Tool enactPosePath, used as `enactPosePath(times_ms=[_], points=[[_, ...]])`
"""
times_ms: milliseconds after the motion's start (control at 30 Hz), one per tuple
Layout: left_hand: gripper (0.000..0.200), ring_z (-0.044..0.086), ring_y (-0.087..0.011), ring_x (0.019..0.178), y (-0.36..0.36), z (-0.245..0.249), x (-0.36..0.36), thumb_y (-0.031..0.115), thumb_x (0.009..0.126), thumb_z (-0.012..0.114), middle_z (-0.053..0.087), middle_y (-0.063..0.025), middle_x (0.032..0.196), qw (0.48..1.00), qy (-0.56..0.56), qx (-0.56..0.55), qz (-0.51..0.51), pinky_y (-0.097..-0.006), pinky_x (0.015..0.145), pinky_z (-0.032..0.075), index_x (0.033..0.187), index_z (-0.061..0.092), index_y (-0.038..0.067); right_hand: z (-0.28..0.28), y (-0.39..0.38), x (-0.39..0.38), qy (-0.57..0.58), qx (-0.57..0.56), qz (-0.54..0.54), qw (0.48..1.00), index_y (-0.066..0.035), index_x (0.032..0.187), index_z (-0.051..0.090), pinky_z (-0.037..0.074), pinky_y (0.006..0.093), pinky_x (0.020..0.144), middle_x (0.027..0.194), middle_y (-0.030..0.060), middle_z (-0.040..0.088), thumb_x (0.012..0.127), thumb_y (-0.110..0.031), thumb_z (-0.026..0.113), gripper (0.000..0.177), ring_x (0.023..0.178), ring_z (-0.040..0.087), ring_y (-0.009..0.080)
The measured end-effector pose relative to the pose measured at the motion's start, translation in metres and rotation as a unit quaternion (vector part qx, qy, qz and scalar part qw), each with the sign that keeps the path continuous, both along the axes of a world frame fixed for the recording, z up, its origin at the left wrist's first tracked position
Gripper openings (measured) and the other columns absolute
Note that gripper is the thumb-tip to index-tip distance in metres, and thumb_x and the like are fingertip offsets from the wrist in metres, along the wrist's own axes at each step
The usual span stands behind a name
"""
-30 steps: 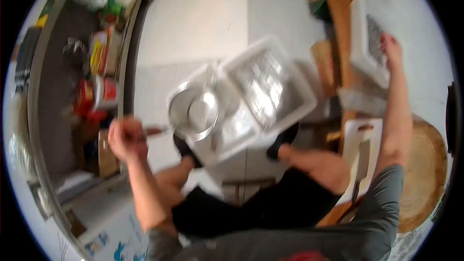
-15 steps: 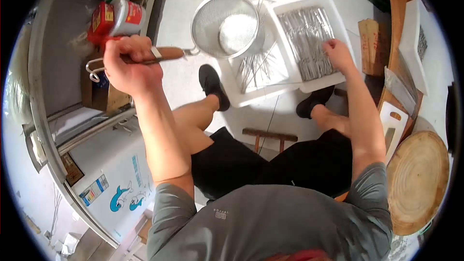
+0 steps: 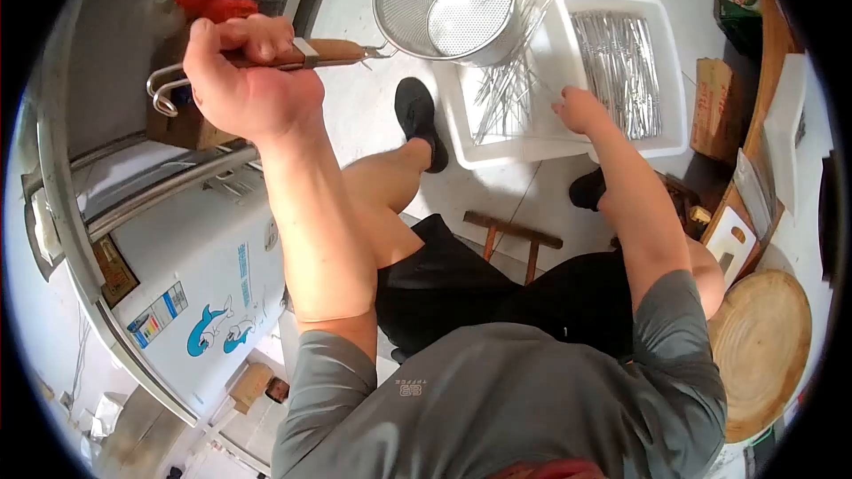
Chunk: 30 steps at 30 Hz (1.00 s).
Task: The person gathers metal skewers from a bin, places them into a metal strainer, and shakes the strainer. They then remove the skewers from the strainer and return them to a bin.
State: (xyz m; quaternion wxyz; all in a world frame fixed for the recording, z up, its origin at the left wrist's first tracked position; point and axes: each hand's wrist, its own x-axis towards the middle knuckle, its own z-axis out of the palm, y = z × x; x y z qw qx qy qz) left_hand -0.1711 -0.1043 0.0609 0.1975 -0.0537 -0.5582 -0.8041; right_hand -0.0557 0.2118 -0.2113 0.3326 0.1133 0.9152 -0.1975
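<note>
My left hand (image 3: 257,80) is wrapped around the wooden handle of a deep wire-mesh strainer (image 3: 399,13). The strainer is tilted, its mouth facing me, over the far left part of a white plastic bin (image 3: 470,160). Loose thin metal skewers (image 3: 504,102) lie in that bin at various angles, some leaning up beside the strainer. My right hand (image 3: 583,111) hovers over the bin's right side, fingers curled together; anything in them is too small to make out. Just right of it, a second white bin (image 3: 673,80) holds many silver skewers (image 3: 626,71) laid side by side.
Below the bins stands a small wooden stool (image 3: 510,229) between my legs. At right are a round wooden board (image 3: 761,355), a white cutting board (image 3: 729,244) and a cardboard box (image 3: 713,106). A white appliance with dolphin pictures (image 3: 209,328) flanks me on the left.
My right hand has moved left from the packed skewers to above the loose-skewer bin. The view has shifted, and the strainer remains in my left hand.
</note>
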Motion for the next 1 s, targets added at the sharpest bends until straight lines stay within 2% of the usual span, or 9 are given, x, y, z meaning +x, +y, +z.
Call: enactPosePath(times_ms=[67,167,267,400,633,667,767,900,1000], points=[[0.037,0.036,-0.0149,0.047,-0.006,0.000,-0.001,0.027,0.089,0.044,0.038,-0.0034,0.050,1.000,0.007,-0.017,-0.003,-0.0302,0.050,0.034,0.058,0.039,0.007,-0.028,-0.012,0.016,-0.075,0.029,0.064,0.995,0.002,0.102,0.059,0.047,0.0434,0.086,0.104,0.0232,0.062,0.082,-0.018,0.052,0.029,0.098,0.059,0.0379],[0.037,0.035,-0.0151,0.047,-0.011,0.000,-0.004,0.027,0.088,0.044,0.038,-0.0033,0.050,1.000,0.017,-0.008,-0.007,-0.0301,0.050,0.034,0.057,0.040,0.007,-0.071,-0.020,0.056,-0.067,0.055,0.089,0.992,-0.001,0.098,0.060,0.048,0.0441,0.084,0.101,0.0220,0.063,0.082,-0.011,0.050,0.021,0.097,0.060,0.0383],[0.037,0.035,-0.0151,0.046,-0.009,0.002,-0.003,0.026,0.088,0.043,0.038,-0.0034,0.049,1.000,-0.002,0.009,0.019,-0.0300,0.050,0.034,0.057,0.040,0.007,-0.064,-0.027,0.068,-0.035,0.059,0.067,0.995,-0.002,0.097,0.058,0.048,0.0445,0.082,0.099,0.0203,0.063,0.083,-0.006,0.048,0.018,0.094,0.060,0.0383],[0.032,0.035,-0.0170,0.053,-0.012,0.003,-0.002,0.028,0.084,0.046,0.034,-0.0012,0.053,0.999,-0.012,-0.025,0.015,-0.0343,0.061,0.033,0.057,0.044,0.010,-0.067,-0.019,0.071,-0.028,0.068,0.141,0.987,-0.001,0.100,0.053,0.048,0.0454,0.081,0.099,0.0201,0.061,0.086,-0.008,0.047,0.017,0.097,0.058,0.0375],[0.034,0.036,-0.0180,0.054,-0.012,0.003,-0.003,0.027,0.085,0.048,0.035,-0.0032,0.053,0.999,-0.008,0.012,0.040,-0.0354,0.061,0.034,0.058,0.042,0.008,-0.039,-0.009,0.090,-0.007,0.097,0.154,0.983,-0.004,0.101,0.056,0.049,0.0442,0.081,0.102,0.0162,0.059,0.086,-0.008,0.047,0.019,0.101,0.058,0.0338],[0.036,0.037,-0.0146,0.044,-0.013,0.003,-0.006,0.021,0.087,0.045,0.041,-0.0054,0.047,0.998,0.007,0.059,0.023,-0.0286,0.049,0.035,0.055,0.044,0.004,-0.036,-0.009,0.089,-0.008,0.106,0.164,0.981,-0.005,0.102,0.057,0.049,0.0439,0.082,0.105,0.0148,0.059,0.086,-0.009,0.048,0.019,0.103,0.057,0.0321],[0.036,0.038,-0.0146,0.045,-0.013,0.003,-0.002,0.021,0.087,0.045,0.041,-0.0053,0.047,0.999,0.013,0.045,0.016,-0.0285,0.049,0.035,0.055,0.043,0.005,-0.037,-0.014,0.096,-0.020,0.140,0.204,0.969,-0.007,0.101,0.058,0.047,0.0429,0.083,0.105,0.0121,0.057,0.084,-0.009,0.050,0.019,0.103,0.056,0.0307],[0.035,0.034,-0.0170,0.053,-0.015,0.004,0.001,0.027,0.085,0.048,0.034,-0.0024,0.052,0.999,-0.029,0.019,0.036,-0.0344,0.059,0.033,0.057,0.040,0.008,-0.040,-0.016,0.099,0.033,0.156,0.247,0.956,-0.008,0.100,0.059,0.046,0.0412,0.082,0.100,0.0116,0.057,0.081,-0.011,0.053,0.019,0.098,0.055,0.0286],[0.034,0.033,-0.0172,0.053,-0.015,0.007,0.002,0.027,0.084,0.047,0.032,-0.0014,0.052,0.999,-0.010,0.001,0.036,-0.0351,0.060,0.033,0.056,0.040,0.009,-0.052,-0.012,0.097,0.092,0.137,0.236,0.958,-0.008,0.101,0.058,0.045,0.0414,0.083,0.104,0.0119,0.055,0.077,-0.013,0.057,0.024,0.099,0.054,0.0284]])
